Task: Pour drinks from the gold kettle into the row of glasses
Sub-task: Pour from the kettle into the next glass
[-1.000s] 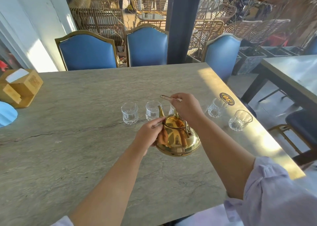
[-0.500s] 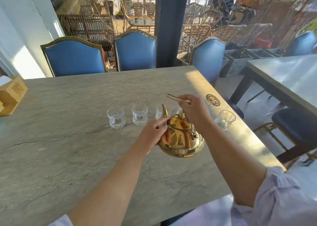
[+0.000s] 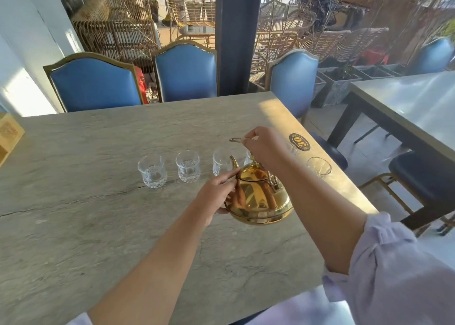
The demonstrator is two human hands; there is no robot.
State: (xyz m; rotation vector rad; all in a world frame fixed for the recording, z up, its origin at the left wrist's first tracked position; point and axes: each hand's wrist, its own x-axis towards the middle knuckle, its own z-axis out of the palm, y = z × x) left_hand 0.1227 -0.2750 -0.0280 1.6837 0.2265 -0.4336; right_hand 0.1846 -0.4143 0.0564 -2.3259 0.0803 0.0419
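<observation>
Grey stone table point(image 3: 98, 226), gold kettle point(image 3: 258, 199) held up over it near the glasses point(image 3: 188, 166). Right hand point(image 3: 266, 147) clenched round the wire handle point(image 3: 236, 139), left hand point(image 3: 216, 196) pressed flat against the kettle's side, not gripping.

A row of glasses runs left to right across the counter point(image 3: 98, 226): the leftmost glass point(image 3: 152, 171), a second glass point(image 3: 188, 166) just right of it, a third glass point(image 3: 220, 161) partly behind the kettle point(image 3: 258, 201), and a far-right glass point(image 3: 319, 167) near the counter's right edge. The kettle sits nearer than the row, between the left hand point(image 3: 216, 196) and the right hand point(image 3: 266, 147). Three chairs point(image 3: 186, 73) stand behind the counter; a wooden box point(image 3: 8, 135) sits at its left edge.
</observation>
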